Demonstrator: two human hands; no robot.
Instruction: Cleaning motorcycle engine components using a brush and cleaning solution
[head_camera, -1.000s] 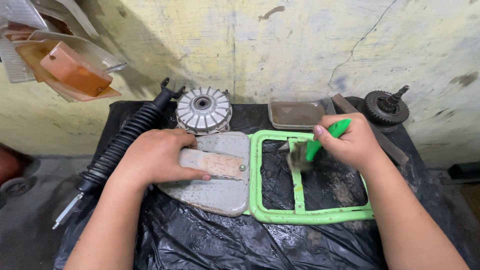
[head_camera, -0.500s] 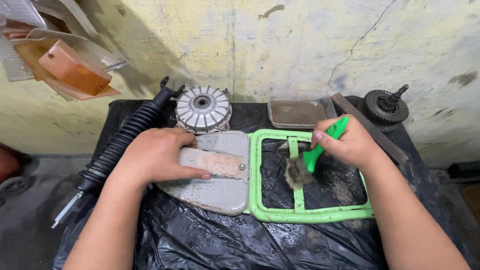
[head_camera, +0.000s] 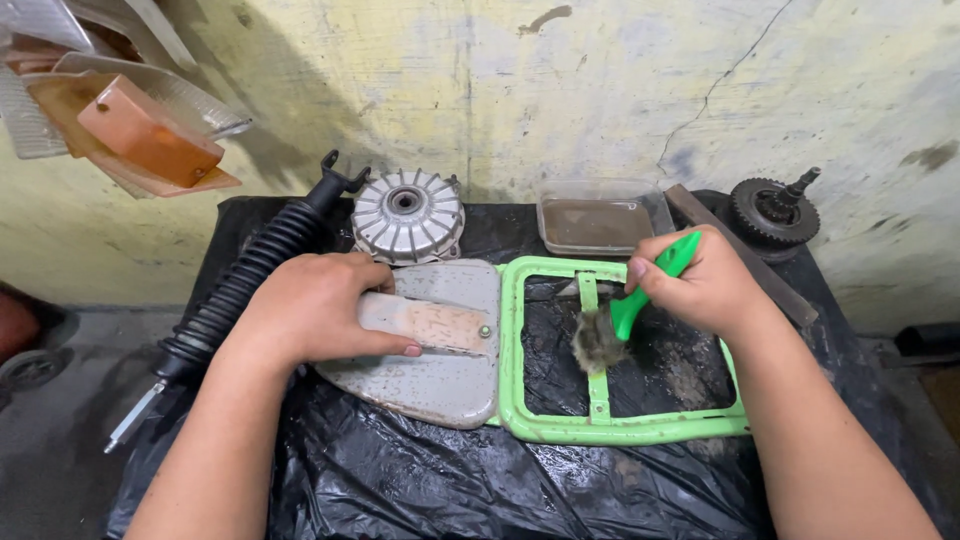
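Observation:
My left hand (head_camera: 318, 310) lies flat on a grey metal plate (head_camera: 430, 350), pressing it down; the plate is joined to a bright green metal frame (head_camera: 610, 425). My right hand (head_camera: 705, 285) is closed around the green handle of a brush (head_camera: 640, 300). The brush's dirty bristles (head_camera: 597, 343) rest on the frame's middle bar. Both parts lie on black plastic sheeting (head_camera: 450, 480).
A black ribbed shock absorber (head_camera: 245, 280) lies to the left. A finned grey hub (head_camera: 407, 215), a clear tray of brown liquid (head_camera: 592, 222), a flat metal bar (head_camera: 740, 255) and a gear on a shaft (head_camera: 772, 210) stand at the back by the wall. Orange lenses (head_camera: 140, 130) hang upper left.
My right hand has drawn the brush down the green frame's middle bar toward me. My left hand and the plate have stayed put.

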